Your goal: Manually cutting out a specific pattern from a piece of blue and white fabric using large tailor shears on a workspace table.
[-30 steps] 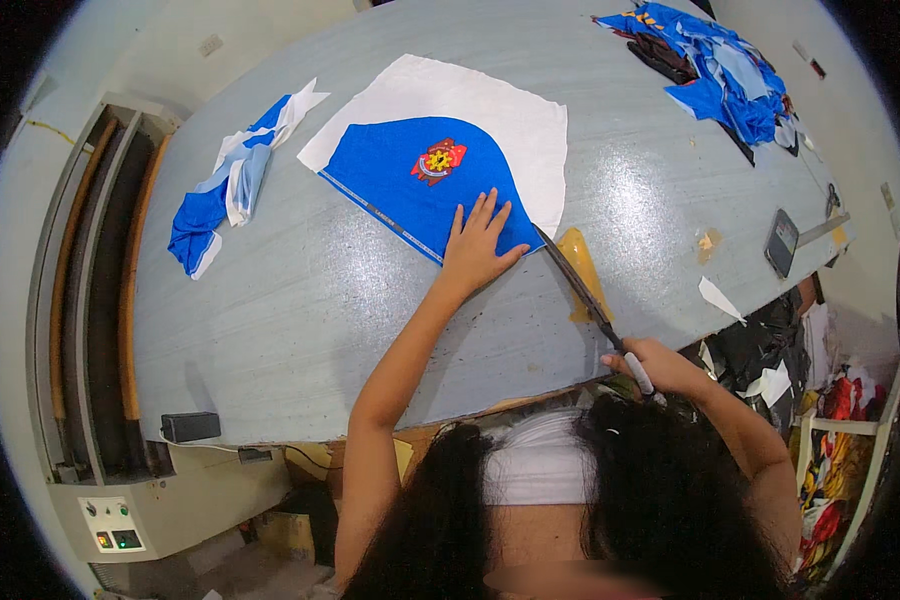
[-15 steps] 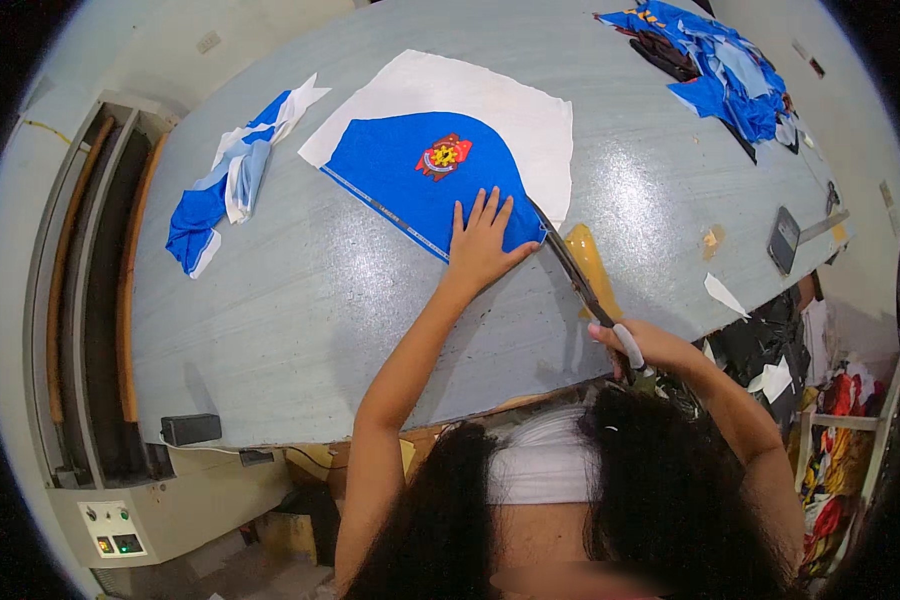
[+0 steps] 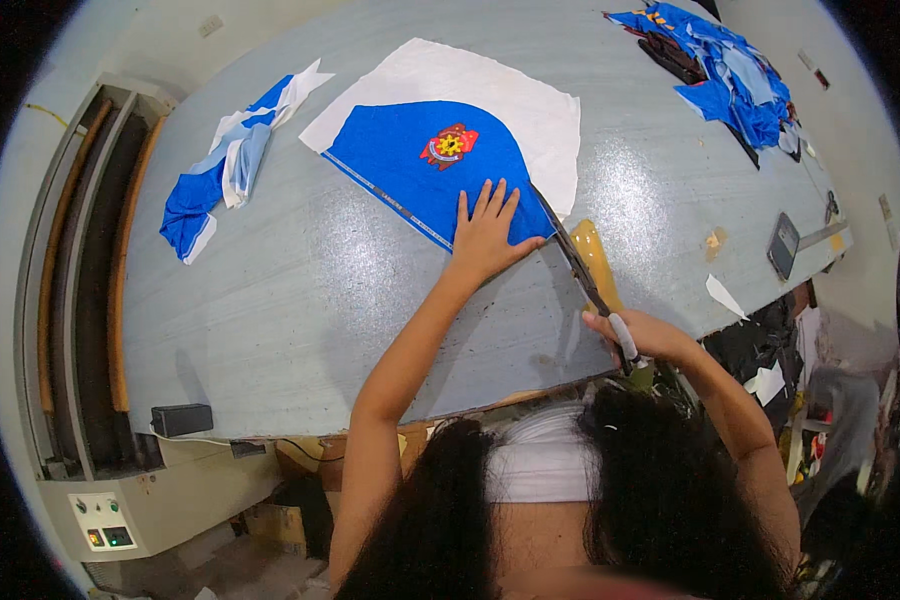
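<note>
A blue curved fabric piece (image 3: 380, 150) with a red-and-yellow emblem (image 3: 448, 146) lies on a larger white sheet (image 3: 410, 75). My left hand (image 3: 485, 232) lies on the blue piece, fingers spread, thumb toward its right corner. My right hand (image 3: 648, 335) grips long dark scissors (image 3: 580, 265) by the pale-wrapped handle. Their blades lie along the blue piece's curved right edge, over the white sheet. Beside them is a shiny yellow patch (image 3: 592, 258) on the grey table (image 3: 310, 320).
Fabric piles lie at left (image 3: 190, 210) and back right (image 3: 730, 70). A phone (image 3: 782, 246) is near the right edge, a black box (image 3: 180, 420) front left. A machine (image 3: 85, 280) adjoins the left side. A grey shape (image 3: 845, 400), unclear what, is low right, among cloth.
The scissor tips have moved farther up along the blue edge. My left hand and the fabric sit slightly higher in view. A grey shape has appeared at lower right.
</note>
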Demonstrator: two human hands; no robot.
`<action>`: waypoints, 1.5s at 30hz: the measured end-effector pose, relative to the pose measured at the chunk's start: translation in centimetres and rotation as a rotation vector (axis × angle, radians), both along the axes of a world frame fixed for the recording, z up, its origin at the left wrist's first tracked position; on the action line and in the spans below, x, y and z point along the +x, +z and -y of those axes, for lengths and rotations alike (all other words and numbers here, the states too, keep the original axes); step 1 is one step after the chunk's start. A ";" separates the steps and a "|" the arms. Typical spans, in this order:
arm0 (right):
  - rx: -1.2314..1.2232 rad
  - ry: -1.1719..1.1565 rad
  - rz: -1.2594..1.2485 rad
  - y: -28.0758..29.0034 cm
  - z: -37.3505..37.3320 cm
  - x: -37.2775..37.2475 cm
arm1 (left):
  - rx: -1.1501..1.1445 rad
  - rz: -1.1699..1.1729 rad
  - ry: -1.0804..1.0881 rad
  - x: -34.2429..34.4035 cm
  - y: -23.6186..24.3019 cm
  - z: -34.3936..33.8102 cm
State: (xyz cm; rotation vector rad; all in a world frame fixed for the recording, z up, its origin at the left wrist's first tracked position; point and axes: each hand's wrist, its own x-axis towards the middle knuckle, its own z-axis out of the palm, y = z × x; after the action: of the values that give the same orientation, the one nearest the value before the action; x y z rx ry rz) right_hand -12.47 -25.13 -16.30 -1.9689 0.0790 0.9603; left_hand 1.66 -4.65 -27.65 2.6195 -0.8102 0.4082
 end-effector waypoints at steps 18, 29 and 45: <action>-0.077 -0.116 0.170 -2.5 -0.3 -0.9 | -0.006 -0.004 0.013 -0.3 0.0 0.3; -0.181 -0.072 0.221 -3.1 -0.4 -1.2 | 0.034 -0.065 0.032 -0.6 0.5 0.3; -0.053 0.003 -0.009 -2.9 -0.3 0.1 | 0.029 -0.041 0.034 -0.7 0.4 0.5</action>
State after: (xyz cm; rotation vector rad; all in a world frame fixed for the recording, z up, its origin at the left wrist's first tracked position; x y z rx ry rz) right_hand -12.36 -24.79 -19.19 -2.0139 0.1078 0.9787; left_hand 0.94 -5.11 -27.29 2.6624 -0.7648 0.3532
